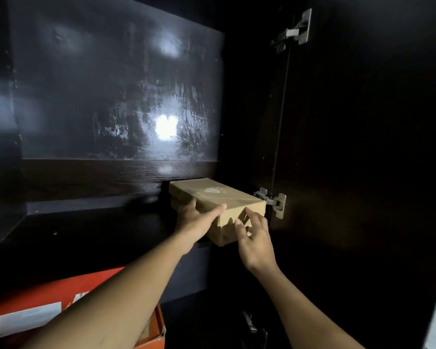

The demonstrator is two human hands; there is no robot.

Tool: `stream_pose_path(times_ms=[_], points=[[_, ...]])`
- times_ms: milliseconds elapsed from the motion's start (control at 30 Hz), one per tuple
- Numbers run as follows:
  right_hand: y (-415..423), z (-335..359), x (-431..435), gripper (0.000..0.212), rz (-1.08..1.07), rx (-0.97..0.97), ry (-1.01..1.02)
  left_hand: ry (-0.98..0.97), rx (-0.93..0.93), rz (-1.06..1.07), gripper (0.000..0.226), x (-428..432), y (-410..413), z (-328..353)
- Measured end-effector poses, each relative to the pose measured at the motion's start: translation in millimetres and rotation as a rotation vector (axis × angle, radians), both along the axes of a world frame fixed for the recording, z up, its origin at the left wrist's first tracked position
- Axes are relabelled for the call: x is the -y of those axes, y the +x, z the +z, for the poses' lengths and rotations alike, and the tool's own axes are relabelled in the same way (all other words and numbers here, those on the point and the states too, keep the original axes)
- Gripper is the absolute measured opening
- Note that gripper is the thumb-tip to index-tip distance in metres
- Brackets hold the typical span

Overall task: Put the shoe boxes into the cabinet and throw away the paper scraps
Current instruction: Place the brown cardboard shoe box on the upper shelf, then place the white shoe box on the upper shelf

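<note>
we see a brown cardboard box [213, 195], rectangular and matt, with a pale mark on its lid, lying on the dark shelf [91, 230] at the right end of the cabinet [116, 91], its far end towards the back; the near end juts past the shelf's front edge and looks torn and jagged; the back panel is glossy black, scuffed, with bright glare; a metal hinge [272, 200] sits just right of the box, on the open door [363, 152]; our left hand [195, 224] clasps the near left corner, fingers along the side, thumb laid over the lid's edge; our right hand [256, 239] is spread, fingertips touching the torn near end; an orange box [48, 302], glossy with white labels, sits lower left, under our left forearm.
</note>
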State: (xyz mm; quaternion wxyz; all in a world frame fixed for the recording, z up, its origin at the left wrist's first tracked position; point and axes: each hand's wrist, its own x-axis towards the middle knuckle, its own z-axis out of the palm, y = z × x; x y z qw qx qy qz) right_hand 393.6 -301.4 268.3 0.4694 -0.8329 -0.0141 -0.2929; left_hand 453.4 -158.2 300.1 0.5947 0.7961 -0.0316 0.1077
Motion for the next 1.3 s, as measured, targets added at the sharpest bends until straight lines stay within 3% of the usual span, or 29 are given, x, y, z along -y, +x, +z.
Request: stream_pose_path(times_ms=[200,333,500,633,767,867,1100,1300], points=[[25.8,4.0,9.4,0.050,0.052,-0.032,-0.087,-0.125,0.028,-0.016,0.090,3.3,35.7,-6.8],[36.3,-1.0,12.7,0.051,0.056,-0.031,-0.133,-0.156,0.047,-0.027,0.102,0.3,53.2,-13.4],[35.5,-6.5,17.4,0.058,0.093,-0.076,-0.170,-0.136,0.073,-0.042,0.096,-0.5,52.0,-17.7],[18.4,2.8,20.1,0.055,0.104,-0.066,-0.123,-0.096,0.057,0.005,0.111,-3.5,36.2,-18.5],[-22.2,-3.1,32.5,0.054,0.069,-0.110,-0.078,0.099,0.233,0.140,0.055,1.8,-21.4,-14.7],[-59.1,-24.9,46.3,0.056,0.069,-0.216,-0.057,0.137,0.278,0.148,0.048,-4.8,-52.7,-35.1],[-148.1,-143.8,78.1,0.055,-0.008,-0.443,0.069,0.268,0.010,0.023,0.046,-11.6,-110.0,-159.4],[-220.4,-282.5,91.7,0.063,-0.217,-0.639,0.211,0.476,-0.356,-0.249,0.082,-13.3,-144.4,-273.0]])
